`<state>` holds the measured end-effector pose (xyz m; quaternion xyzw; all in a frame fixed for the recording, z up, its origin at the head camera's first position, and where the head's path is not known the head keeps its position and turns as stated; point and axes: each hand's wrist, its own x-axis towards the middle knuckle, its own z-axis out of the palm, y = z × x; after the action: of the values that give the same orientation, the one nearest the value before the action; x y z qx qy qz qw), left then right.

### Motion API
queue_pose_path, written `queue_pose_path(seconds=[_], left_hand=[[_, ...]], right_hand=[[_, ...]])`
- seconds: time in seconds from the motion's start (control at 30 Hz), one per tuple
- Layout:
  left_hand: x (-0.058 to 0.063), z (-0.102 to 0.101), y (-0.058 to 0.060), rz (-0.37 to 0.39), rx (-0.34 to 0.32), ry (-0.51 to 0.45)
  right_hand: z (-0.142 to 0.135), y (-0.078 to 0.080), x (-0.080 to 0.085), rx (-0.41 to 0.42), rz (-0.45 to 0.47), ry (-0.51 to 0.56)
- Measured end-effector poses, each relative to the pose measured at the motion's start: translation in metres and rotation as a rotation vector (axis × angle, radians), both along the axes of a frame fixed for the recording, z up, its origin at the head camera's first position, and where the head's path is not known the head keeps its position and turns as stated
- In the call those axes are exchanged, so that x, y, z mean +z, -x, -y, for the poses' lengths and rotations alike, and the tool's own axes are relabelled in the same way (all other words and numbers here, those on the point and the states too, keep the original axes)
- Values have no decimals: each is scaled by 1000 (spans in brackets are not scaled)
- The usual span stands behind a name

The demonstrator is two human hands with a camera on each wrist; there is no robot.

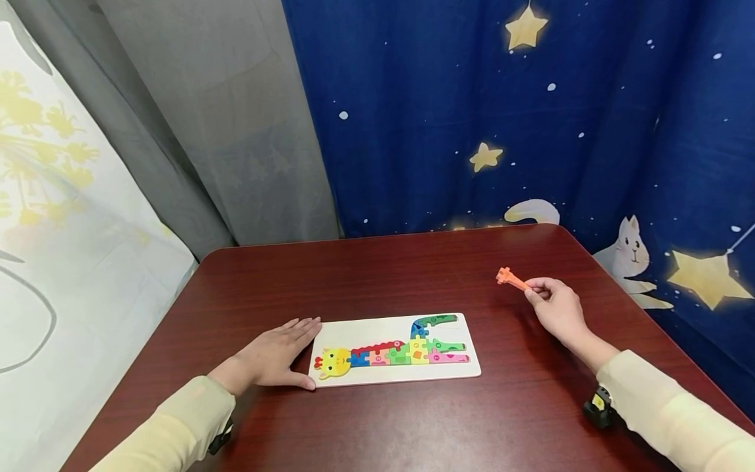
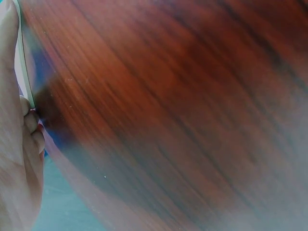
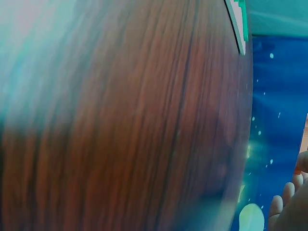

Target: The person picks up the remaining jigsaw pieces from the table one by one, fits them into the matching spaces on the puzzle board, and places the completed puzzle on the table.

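Note:
A white puzzle board (image 1: 377,376) lies on the table, bearing a giraffe made of colourful interlocking pieces, with a yellow head (image 1: 335,363) at the left and green and pink legs at the right. At the board's left end rests my left hand (image 1: 272,357), thumb at the near corner and fingers by the far one. My right hand (image 1: 557,311) pinches an orange puzzle piece (image 1: 512,278) by one end, held out to the right of the board. In the right wrist view, fingertips (image 3: 288,191) appear at the right edge and a board corner (image 3: 238,29) at the top.
The reddish-brown wooden table (image 1: 413,426) reaches back to a dark blue curtain (image 1: 425,131) with stars and a grey curtain (image 1: 236,118). White fabric (image 1: 77,275) hangs along the left side. Both wrists carry small black devices (image 1: 599,406).

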<state>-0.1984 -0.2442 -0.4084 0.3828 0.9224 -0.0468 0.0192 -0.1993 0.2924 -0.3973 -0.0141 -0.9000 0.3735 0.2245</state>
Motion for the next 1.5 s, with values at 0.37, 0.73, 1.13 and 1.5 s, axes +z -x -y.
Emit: queue_pose_path(seconds=[0.37,0.73,1.13,1.5], left_hand=[[-2,1,1,-11,-4,-9],[0,0,1,12,-2,6],[0,0,0,8,2,-2],[0,0,1,13,8,0]], right_hand=[[21,0,-2,126,-1,11],[34,1,-3,269,5,40],[42,1,-7,357,67,36],[52,0,-11,409,125,3]])
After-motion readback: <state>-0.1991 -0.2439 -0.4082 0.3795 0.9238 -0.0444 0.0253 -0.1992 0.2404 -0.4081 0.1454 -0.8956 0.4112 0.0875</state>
